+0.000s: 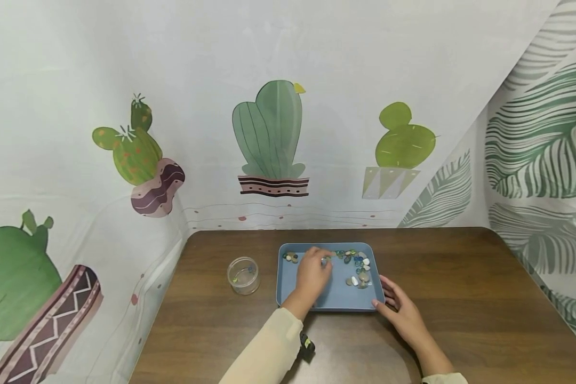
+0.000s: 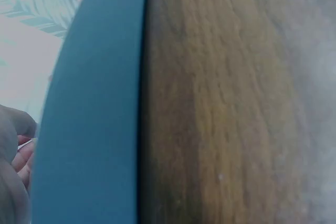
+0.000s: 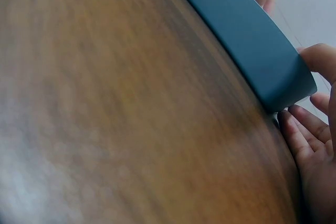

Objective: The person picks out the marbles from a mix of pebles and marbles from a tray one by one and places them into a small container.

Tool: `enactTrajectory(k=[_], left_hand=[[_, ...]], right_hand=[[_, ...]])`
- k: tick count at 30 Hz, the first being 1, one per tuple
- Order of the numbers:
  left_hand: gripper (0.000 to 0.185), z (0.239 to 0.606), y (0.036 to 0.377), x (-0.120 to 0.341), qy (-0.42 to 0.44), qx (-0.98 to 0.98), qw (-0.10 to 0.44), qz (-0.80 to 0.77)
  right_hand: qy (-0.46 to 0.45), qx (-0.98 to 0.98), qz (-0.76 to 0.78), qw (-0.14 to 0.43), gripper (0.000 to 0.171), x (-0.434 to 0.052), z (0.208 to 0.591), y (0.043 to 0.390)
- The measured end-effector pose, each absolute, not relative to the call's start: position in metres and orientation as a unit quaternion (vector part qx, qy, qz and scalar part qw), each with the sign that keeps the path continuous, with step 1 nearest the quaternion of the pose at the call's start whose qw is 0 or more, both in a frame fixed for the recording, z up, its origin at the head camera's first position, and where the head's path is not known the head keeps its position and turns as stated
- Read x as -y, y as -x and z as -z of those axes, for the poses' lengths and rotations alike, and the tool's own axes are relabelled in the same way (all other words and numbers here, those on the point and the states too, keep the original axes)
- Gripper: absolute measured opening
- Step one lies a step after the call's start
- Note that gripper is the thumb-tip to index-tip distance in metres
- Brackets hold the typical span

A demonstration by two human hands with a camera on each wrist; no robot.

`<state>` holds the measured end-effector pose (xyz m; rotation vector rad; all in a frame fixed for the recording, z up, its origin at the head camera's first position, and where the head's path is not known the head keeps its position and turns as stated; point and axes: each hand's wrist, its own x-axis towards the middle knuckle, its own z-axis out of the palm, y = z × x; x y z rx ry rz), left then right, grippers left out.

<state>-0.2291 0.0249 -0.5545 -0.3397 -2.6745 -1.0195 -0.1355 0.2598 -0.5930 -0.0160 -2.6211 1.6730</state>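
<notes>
We see the blue tray (image 1: 338,296) mid-surface w/ pebbles (image 1: 357,264) along its far edge and right side. Left hand (image 1: 312,274) reaches into the tray, fingers curled at the pebbles; we can't tell if it pinches one. Right hand (image 1: 400,312) lies spread against the tray's near right corner; clear jar (image 1: 242,275) sits just left.

Your head view is evenly and softly lit, with faint shadows under the tray (image 1: 288,298) and hands; wide-angle distortion bends the edges. Your wrist views are close and blurred: the table (image 3: 131,119) shows smeared grain and pale glare.
</notes>
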Motion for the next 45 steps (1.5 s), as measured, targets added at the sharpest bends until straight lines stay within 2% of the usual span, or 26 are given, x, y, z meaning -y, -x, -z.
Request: enactTrajectory(k=[21,38,45], left_hand=[[0.017,0.534,0.201,0.027,0.096,0.881,0.206,0.415],[0.017,0.529,0.180,0.089,0.012,0.878,0.239,0.415],[0.018,0.531,0.175,0.115,-0.002,0.874,0.287,0.392]], right_hand=[[0.002,0.845,-0.534,0.017,0.073,-0.260,0.594,0.136],[0.003,0.844,-0.536,0.021,0.072,-0.259,0.596,0.135],[0.007,0.845,-0.534,0.021,0.071,-0.259,0.594,0.136]])
